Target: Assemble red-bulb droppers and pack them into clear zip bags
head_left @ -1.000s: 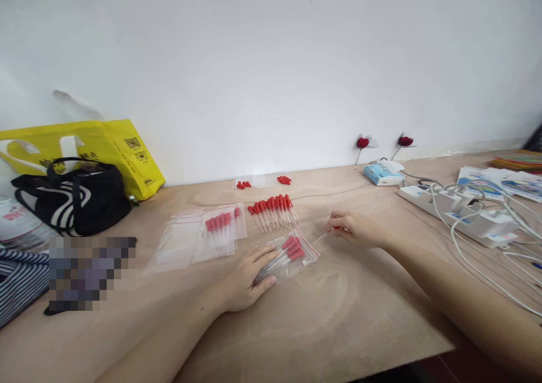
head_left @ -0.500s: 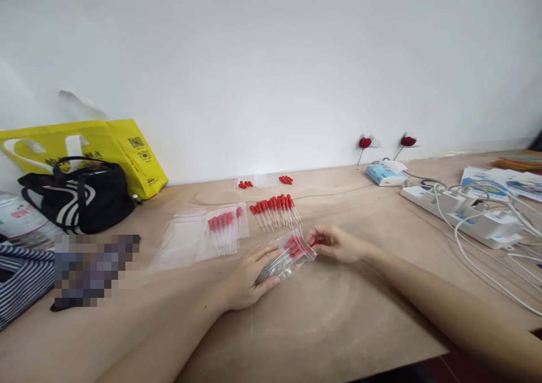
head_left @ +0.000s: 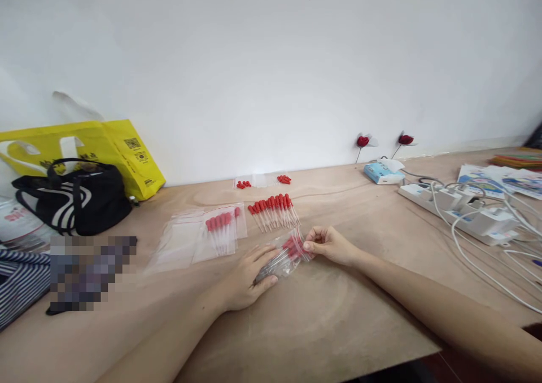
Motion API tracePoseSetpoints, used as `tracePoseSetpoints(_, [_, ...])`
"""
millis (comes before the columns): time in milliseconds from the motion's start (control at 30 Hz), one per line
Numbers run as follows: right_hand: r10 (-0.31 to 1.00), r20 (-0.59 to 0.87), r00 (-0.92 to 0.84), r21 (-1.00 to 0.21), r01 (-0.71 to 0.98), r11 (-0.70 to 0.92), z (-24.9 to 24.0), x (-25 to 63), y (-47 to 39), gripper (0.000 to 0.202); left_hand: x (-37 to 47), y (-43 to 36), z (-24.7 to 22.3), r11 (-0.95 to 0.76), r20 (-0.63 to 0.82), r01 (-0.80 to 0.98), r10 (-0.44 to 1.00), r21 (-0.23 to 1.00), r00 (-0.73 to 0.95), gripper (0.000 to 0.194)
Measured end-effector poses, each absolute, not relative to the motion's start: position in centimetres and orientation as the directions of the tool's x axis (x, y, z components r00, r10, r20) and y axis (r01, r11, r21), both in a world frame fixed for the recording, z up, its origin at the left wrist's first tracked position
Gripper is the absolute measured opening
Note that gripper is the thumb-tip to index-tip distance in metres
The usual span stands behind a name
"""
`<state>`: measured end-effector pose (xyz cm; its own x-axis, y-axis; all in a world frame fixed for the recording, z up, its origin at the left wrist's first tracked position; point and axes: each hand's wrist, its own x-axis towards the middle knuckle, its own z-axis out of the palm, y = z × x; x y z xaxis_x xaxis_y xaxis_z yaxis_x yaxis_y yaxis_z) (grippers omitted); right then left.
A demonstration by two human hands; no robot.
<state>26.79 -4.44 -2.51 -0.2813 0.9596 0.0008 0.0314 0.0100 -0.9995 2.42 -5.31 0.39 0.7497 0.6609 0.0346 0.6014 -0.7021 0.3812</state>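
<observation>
Clear bag (head_left: 285, 269) holding red-topped droppers (head_left: 292, 247) lies gripped by the left fingers (head_left: 263, 251), right fingers (head_left: 312, 246) pinching its mouth.

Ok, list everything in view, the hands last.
Held bag: one, clear, centre
Droppers: many, red-topped, behind it
Flat bags: several, clear, left
Pieces: two clusters, red, near wall
Flowers: two, dark red, rear
Tissues: one pack, blue, rear
Power strip: one, white, right
Cables: several, white, right
Papers: several, multicoloured, right
Stack: one, multicoloured, right
Tote: one, yellow, left
Handbag: one, black, left
Container: one, clear, left
Cloth: one, striped, left
Pixelated item: one, dark, left
Table: one, brown, below
Wall: one, white, behind
Left hand: one, on held bag
Right hand: one, at its mouth
</observation>
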Motion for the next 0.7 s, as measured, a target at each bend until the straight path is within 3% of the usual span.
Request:
tracePoseSetpoints(167, [0.954,0.084,-0.289,-0.992,0.064,0.107,-2.9,27.4,-5.1,0.039,2.3,-5.2,0.1,-0.709,0.059,0.588,0.656,0.390,0.752,0.046])
tracePoseSetpoints(300, [0.940,0.184,-0.287,-0.932,0.254,0.260,-2.7,27.2,-5.9,0.042,2.3,-5.1,0.0,-0.706,0.066,0.591,0.662,0.389,0.747,0.046])
tracePoseSetpoints(400, [0.959,0.184,-0.216,-0.915,0.319,0.248,-2.8,26.8,-6.2,0.034,2.3,-5.2,0.0,-0.701,0.057,0.596,0.665,0.390,0.745,0.046])
tracePoseSetpoints(567, [0.960,0.258,-0.110,-0.929,0.245,0.278,-3.3,26.9,-5.6,0.023,2.4,-5.2,0.1,-0.701,0.067,0.603,0.671,0.380,0.739,0.046])
tracePoseSetpoints(700, [0.978,0.190,-0.082,-0.942,0.266,0.205,-3.1,27.1,-5.3,0.023,2.6,-5.3,0.3,-0.692,0.059,0.614,0.680,0.381,0.731,0.046])
